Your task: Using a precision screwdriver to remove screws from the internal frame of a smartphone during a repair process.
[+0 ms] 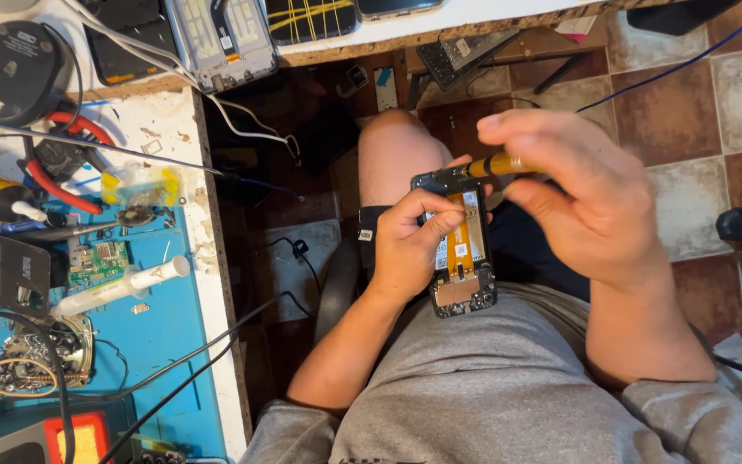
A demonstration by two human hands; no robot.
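Nearest us, our right hand (590, 202) pinches a yellow-handled screwdriver (495, 164) in a closed grip, laid nearly flat so its tip meets the top edge of the opened phone (461, 245). Our left hand (405, 249) wraps the phone from the side, fingers shut on its frame and thumb across the orange flex, steadying it above our lap rather than on the tabletop (165, 344). Farther left, a white syringe (122, 288) and a small circuit board (96, 262) lie on the blue mat, within reach.
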